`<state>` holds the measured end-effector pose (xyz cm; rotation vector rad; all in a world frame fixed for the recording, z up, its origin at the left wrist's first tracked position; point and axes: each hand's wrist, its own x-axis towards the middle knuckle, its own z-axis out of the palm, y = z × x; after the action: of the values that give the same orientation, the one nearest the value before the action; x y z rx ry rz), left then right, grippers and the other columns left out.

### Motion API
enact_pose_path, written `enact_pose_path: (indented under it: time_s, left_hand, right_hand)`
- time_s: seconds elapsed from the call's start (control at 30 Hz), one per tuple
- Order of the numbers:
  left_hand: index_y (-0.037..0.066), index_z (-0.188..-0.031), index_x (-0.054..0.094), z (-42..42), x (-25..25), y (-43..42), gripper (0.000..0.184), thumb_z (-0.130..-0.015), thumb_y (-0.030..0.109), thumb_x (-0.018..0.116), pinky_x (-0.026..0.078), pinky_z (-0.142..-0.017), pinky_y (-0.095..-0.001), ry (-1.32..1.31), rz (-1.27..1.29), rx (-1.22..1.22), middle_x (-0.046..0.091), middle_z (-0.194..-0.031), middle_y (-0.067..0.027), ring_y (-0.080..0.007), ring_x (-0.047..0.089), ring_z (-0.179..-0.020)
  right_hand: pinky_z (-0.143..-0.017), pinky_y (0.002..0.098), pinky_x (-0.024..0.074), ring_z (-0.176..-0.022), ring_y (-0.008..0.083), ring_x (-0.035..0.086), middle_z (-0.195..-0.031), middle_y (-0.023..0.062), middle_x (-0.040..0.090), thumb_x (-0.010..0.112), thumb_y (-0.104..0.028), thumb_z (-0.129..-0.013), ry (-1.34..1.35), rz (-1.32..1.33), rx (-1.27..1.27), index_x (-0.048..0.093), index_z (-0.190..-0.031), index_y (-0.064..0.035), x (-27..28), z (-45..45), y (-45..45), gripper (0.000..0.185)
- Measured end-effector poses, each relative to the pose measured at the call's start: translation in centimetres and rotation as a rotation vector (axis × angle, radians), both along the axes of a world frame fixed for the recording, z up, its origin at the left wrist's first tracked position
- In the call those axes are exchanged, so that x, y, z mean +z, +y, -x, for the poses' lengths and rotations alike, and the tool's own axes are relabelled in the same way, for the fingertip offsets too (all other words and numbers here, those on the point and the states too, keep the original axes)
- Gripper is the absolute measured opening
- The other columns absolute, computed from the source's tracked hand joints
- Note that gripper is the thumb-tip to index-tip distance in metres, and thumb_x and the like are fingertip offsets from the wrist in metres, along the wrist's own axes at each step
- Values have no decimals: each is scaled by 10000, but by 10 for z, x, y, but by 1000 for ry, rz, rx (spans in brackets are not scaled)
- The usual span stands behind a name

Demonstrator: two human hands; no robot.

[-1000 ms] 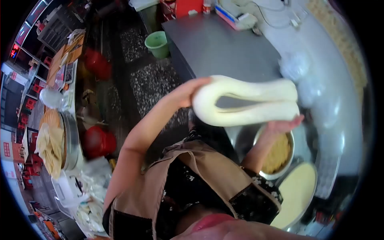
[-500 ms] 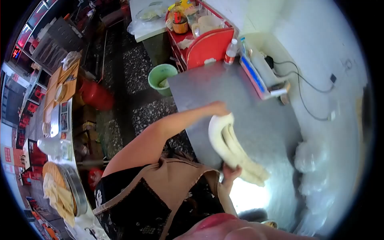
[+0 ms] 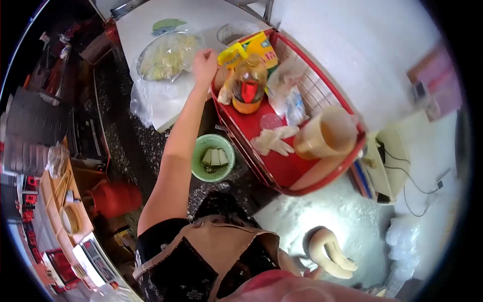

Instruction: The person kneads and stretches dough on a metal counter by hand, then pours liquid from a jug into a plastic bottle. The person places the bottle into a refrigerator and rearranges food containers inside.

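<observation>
A thick folded length of pale dough (image 3: 323, 251) lies in a bend on the metal worktop at the lower right. At its near left edge is my right hand (image 3: 314, 273), fingers against the dough and partly hidden by it; it appears closed on that edge. My left arm is stretched far forward, with my left hand (image 3: 205, 65) in a fist between a plastic-covered bowl of pale yellow-green food (image 3: 168, 56) and a yellow packet (image 3: 232, 54). Whatever lies inside that fist, if anything, is hidden.
A red rack (image 3: 282, 173) holds an orange-liquid bottle (image 3: 249, 85), gloves (image 3: 274, 141) and a plastic jug (image 3: 327, 133). Below the left forearm a green bucket (image 3: 197, 168) stands on the floor. White plastic bags (image 3: 402, 241) hang at the right wall.
My left hand has let go of the dough's far end and moved forward to the bowl and packet. The dough now rests bent on the worktop. The view has swung forward.
</observation>
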<state>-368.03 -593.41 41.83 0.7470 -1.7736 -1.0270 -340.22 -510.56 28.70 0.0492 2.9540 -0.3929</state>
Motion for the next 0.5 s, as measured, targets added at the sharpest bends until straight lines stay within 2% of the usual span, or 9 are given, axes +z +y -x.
enact_pose_path:
  time_s: [0.07, 0.1, 0.13, 0.2, 0.27, 0.33, 0.4, 0.43, 0.5]
  left_hand:
    - [-29, -883, 613, 53, -42, -78, 293, -780, 241, 563, 485, -684, -320, -113, -10, -38, 627, -761, -154, -233, 625, -729]
    - [-42, -880, 610, 72, -43, -87, 319, -778, 255, 557, 491, -682, -334, -249, 52, 29, 622, -765, -179, -260, 625, -708]
    - [-55, -878, 606, 89, -42, -96, 345, -776, 269, 551, 497, -680, -349, -378, 121, 94, 617, -770, -205, -287, 624, -687]
    - [-64, -869, 600, 108, -32, -110, 337, -778, 255, 542, 505, -647, -364, -502, -40, -68, 613, -769, -213, -289, 620, -655]
    - [-73, -860, 593, 121, -42, -118, 330, -779, 241, 533, 512, -614, -379, -631, -199, -231, 608, -768, -220, -290, 615, -622]
    - [-79, -881, 582, 129, -52, -118, 333, -783, 232, 512, 520, -549, -393, -228, -784, -340, 609, -774, -206, -289, 619, -633]
    - [-67, -906, 571, 134, -75, -132, 287, -767, 179, 521, 531, -521, -385, -180, -859, -400, 612, -784, -178, -288, 624, -649]
    - [-67, -929, 562, 129, -77, -135, 283, -758, 157, 533, 537, -536, -373, -153, -855, -369, 611, -816, -175, -287, 625, -668]
    - [-65, -981, 540, 115, -67, -141, 308, -740, 127, 558, 547, -570, -358, -28, -811, -317, 606, -881, -168, -279, 624, -714]
  right_hand:
    - [-939, 324, 333, -1155, 206, 352, -1262, 148, 351, 476, -114, -874, -32, 578, -395, 285, -1296, 24, 17, 8, -75, 483]
    - [-919, 313, 357, -1108, 184, 376, -1220, 124, 377, 420, -63, -892, 103, 241, -152, 293, -1292, 10, 9, 6, -84, 426]
    - [-837, 303, 407, -1025, 197, 429, -1157, 109, 416, 472, -150, -878, 142, 972, -548, 336, -1259, -4, 27, 18, -128, 430]
    - [-755, 284, 449, -983, 255, 479, -1225, 163, 336, 634, -249, -764, -15, 1384, -1244, 329, -1243, -19, 34, 59, -129, 613]
    - [-739, 280, 425, -945, 258, 468, -1092, 124, 456, 554, -327, -803, 133, 1345, -1254, 392, -1198, -19, 53, 61, -158, 526]
    - [-748, 305, 432, -986, 273, 461, -1175, 136, 432, 543, -322, -822, 175, 1349, -1292, 358, -1235, -21, 67, 50, -167, 544]
    - [-751, 317, 438, -1029, 280, 450, -1277, 144, 376, 537, -334, -831, 193, 1312, -1363, 325, -1260, -30, 73, 37, -178, 566]
    - [-770, 338, 442, -1075, 286, 433, -1346, 150, 308, 538, -337, -834, 137, 1392, -1399, 322, -1264, -82, 67, 25, -168, 544]
    - [-765, 338, 447, -1072, 283, 437, -1321, 146, 339, 540, -330, -831, 94, 1477, -1443, 361, -1227, -109, 44, 7, -145, 488]
